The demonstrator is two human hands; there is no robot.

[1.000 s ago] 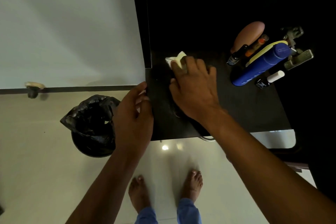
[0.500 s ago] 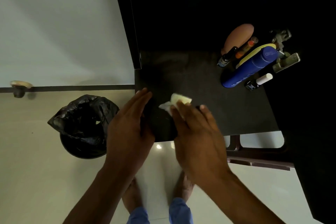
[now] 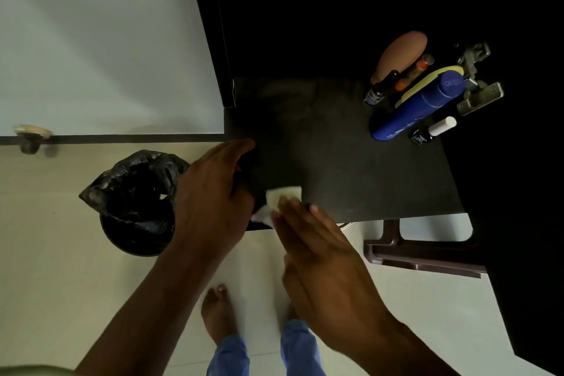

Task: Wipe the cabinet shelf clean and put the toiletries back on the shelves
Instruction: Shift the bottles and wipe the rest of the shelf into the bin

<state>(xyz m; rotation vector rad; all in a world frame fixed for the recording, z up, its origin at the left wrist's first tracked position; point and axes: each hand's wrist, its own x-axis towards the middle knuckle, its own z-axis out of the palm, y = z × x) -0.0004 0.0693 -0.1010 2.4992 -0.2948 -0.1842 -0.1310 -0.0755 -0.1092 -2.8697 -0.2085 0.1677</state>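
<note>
Right hand: our right hand (image 3: 320, 253) lies flat with straight fingers on a small white wipe (image 3: 282, 197), pressing it down on the front edge of the dark shelf (image 3: 351, 168).
Left hand: our left hand (image 3: 213, 192) sits just beside the wipe, at the shelf's front corner. Its fingers bend over the edge. We cannot tell if it grips the edge.
Wipe: part of it peeks out past our fingertips, and part hangs off the edge.
Toiletries: they stand well away from the wipe, at the far corner of the shelf. There is a big blue bottle (image 3: 418, 107), a yellow thing (image 3: 430, 79) lying against it, a peach-colored bottle (image 3: 399, 53), a small black bottle (image 3: 380, 90), an orange tube (image 3: 415, 72) and a little black bottle with a white cap (image 3: 433, 131).
Hinge: a metal hinge (image 3: 476, 76) is just behind the blue bottle.
Bin: a bin with a black bag (image 3: 137, 198) stands on the floor beside our left hand.
</note>
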